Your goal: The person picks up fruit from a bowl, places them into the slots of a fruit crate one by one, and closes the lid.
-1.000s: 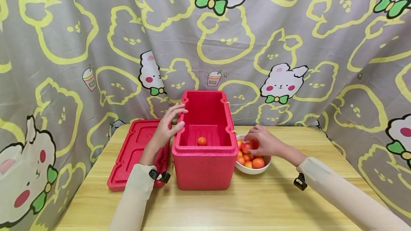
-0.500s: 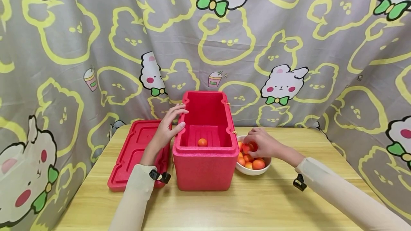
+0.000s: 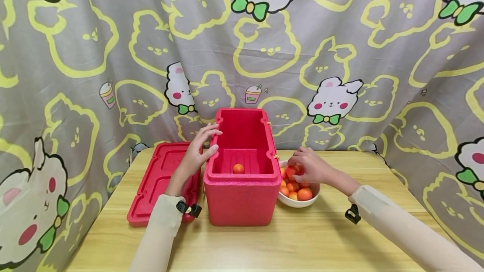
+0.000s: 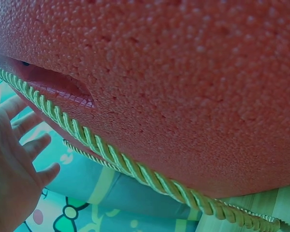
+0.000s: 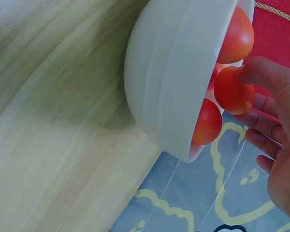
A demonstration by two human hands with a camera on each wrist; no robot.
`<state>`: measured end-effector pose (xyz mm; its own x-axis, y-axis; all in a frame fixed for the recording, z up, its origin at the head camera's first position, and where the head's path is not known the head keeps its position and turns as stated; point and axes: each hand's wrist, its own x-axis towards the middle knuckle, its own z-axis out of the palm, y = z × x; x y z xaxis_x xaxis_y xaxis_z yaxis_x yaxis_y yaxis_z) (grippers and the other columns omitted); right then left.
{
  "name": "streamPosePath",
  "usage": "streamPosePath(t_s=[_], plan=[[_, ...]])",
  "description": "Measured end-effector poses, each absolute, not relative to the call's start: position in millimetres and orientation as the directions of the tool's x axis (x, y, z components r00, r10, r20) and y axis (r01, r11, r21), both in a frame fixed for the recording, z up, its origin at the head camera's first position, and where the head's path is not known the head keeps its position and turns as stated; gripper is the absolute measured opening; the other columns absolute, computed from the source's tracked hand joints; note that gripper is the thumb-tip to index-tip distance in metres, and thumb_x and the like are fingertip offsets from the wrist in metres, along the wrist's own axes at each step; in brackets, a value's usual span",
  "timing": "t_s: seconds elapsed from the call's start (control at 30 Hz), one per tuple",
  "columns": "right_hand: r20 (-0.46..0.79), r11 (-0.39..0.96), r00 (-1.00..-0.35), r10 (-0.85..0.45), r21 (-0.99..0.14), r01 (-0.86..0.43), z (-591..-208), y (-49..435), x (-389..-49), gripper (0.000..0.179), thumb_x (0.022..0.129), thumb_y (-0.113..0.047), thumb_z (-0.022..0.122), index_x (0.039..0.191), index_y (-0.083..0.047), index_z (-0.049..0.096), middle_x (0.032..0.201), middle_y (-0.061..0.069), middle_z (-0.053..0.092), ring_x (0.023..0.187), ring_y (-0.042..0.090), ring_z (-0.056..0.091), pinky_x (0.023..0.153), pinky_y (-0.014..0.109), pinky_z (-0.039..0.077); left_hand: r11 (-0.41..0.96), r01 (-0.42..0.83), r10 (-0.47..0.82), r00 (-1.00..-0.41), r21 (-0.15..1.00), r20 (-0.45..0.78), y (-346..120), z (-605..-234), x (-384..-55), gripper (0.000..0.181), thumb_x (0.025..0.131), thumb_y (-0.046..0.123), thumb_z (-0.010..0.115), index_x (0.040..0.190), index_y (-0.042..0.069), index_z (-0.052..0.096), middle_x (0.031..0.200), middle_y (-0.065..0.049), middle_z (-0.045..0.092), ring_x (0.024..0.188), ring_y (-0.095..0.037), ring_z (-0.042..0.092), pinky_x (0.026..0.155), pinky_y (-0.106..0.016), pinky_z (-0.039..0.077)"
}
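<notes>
While the right hand [image 3: 310, 167] pinches a tomato [image 5: 233, 91] at the mouth of the white bowl [image 3: 298, 203], the left hand [image 3: 193, 154], fingers loosely spread, is at the red box's [image 3: 242, 202] left rim, apparently touching it. Other tomatoes [image 3: 304, 194] crowd the bowl; the box's tall wall stands between them and the lone tomato [image 3: 238, 168] inside. A twisted rope [image 4: 111, 154] runs along the box's outside. The red lid [image 3: 156, 184] lies on the table [image 3: 302, 238], partly hidden by the left forearm.
</notes>
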<state>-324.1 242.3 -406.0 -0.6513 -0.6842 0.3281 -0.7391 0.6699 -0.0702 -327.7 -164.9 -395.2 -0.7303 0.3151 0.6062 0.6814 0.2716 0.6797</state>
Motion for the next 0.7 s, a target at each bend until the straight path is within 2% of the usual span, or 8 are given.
streamPosePath(t_s=[0.2,0.37,0.53,0.7], plan=[[0.326,0.677,-0.656,-0.68,-0.065,-0.733,-403.6,240.6,-323.8,0.029,0.07,-0.02,0.089,0.094,-0.013,0.075,0.09,-0.003,0.07,0.091,0.014,0.05,0.078,0.036,0.039,0.262,0.695,0.316,-0.718,0.67,0.621,-164.5,-398.4,-328.0,0.048,0.091,0.018,0.064,0.139,0.016,0.059,0.158,-0.004,0.043,0.151,-0.023,0.03,0.111,-0.062,0.043],[0.342,0.668,-0.644,-0.685,-0.058,-0.742,-401.5,240.4,-323.5,0.028,0.071,-0.019,0.088,0.094,-0.012,0.074,0.09,0.0,0.071,0.092,0.016,0.051,0.079,0.037,0.039,0.266,0.703,0.31,-0.71,0.66,0.632,-163.9,-397.6,-326.9,0.051,0.091,0.012,0.064,0.141,0.017,0.059,0.157,-0.003,0.044,0.148,-0.021,0.035,0.109,-0.059,0.046],[0.352,0.67,-0.644,-0.679,-0.062,-0.74,-397.4,240.4,-323.3,0.028,0.071,-0.018,0.087,0.094,-0.011,0.074,0.091,0.0,0.071,0.092,0.017,0.051,0.082,0.039,0.039,0.27,0.708,0.311,-0.705,0.652,0.637,-163.9,-396.5,-326.4,0.05,0.092,0.013,0.064,0.141,0.015,0.059,0.157,-0.004,0.044,0.144,-0.021,0.041,0.107,-0.049,0.051],[0.379,0.668,-0.638,-0.67,-0.067,-0.741,-391.0,240.1,-323.5,0.027,0.071,-0.016,0.086,0.094,-0.009,0.074,0.09,0.001,0.071,0.093,0.02,0.053,0.084,0.041,0.04,0.269,0.713,0.31,-0.701,0.648,0.642,-164.3,-397.5,-326.6,0.05,0.092,0.016,0.064,0.141,0.014,0.059,0.157,-0.005,0.044,0.143,-0.021,0.042,0.107,-0.039,0.051]])
